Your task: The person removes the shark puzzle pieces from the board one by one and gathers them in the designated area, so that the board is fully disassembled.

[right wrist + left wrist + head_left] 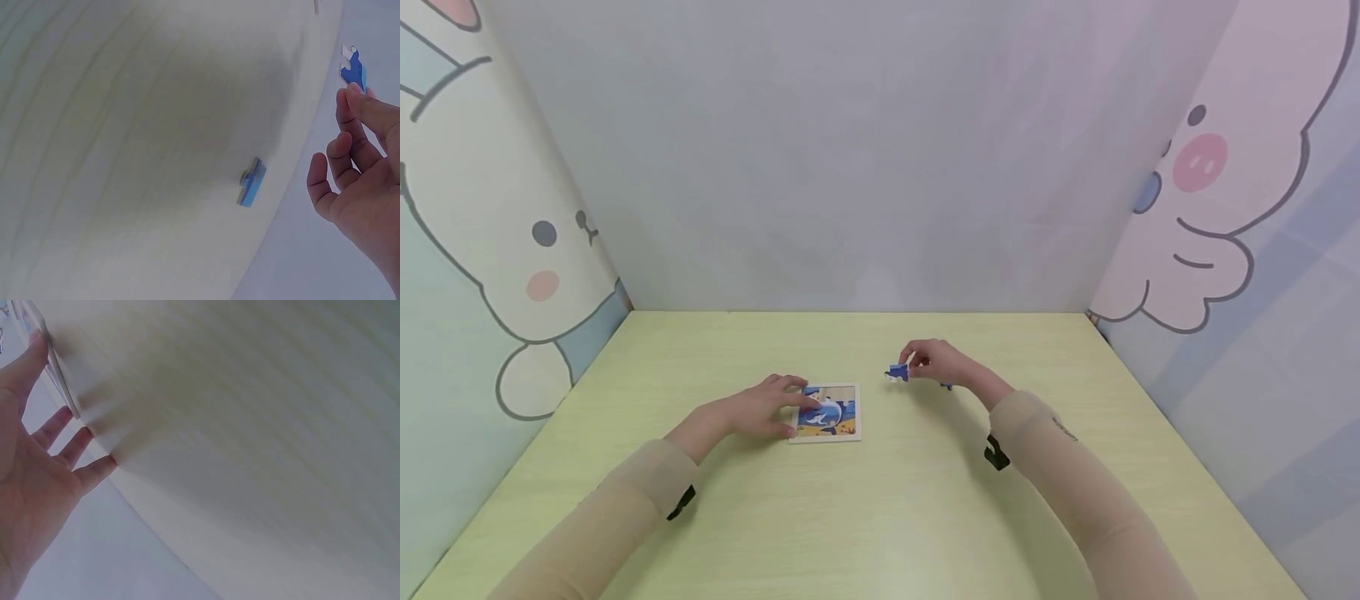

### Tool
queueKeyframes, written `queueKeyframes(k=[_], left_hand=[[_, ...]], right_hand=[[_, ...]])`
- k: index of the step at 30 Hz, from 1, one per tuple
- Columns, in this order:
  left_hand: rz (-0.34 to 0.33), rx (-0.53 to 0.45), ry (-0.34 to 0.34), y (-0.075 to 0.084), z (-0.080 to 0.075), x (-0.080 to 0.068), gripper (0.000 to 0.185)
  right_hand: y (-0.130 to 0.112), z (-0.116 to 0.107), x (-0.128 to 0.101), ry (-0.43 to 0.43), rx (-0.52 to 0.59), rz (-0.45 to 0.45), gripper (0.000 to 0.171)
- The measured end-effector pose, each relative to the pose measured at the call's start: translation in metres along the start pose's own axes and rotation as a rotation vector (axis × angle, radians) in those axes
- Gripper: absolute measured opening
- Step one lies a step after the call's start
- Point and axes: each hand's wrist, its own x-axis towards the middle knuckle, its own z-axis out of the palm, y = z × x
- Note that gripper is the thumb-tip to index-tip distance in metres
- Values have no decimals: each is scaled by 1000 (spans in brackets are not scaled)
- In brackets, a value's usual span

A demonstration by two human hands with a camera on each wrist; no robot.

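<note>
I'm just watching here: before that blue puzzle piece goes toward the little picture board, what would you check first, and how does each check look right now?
1. Piece held firmly: the right hand pinches the blue puzzle piece at its fingertips, above the table. Ok.
2. Board steadied: the left hand rests with its fingers on the near left edge of the puzzle board. Ok.
3. Open slot in the board: part is covered by the fingers and the picture is too small. Cannot tell.
4. Piece turned the right way: cannot tell.
5. Spare piece accounted for: another blue piece lies on the table under the right hand. Ok.
</note>
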Motion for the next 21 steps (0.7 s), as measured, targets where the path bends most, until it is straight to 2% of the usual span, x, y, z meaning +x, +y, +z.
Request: queueKeyframes(k=[11, 21], left_hand=[[-19, -20, -27, 4, -6, 0, 58], [-15, -16, -6, 4, -4, -1, 58]], right_hand=[[24, 4, -13, 31, 25, 70, 16], [36, 7, -12, 72, 12, 103, 16]])
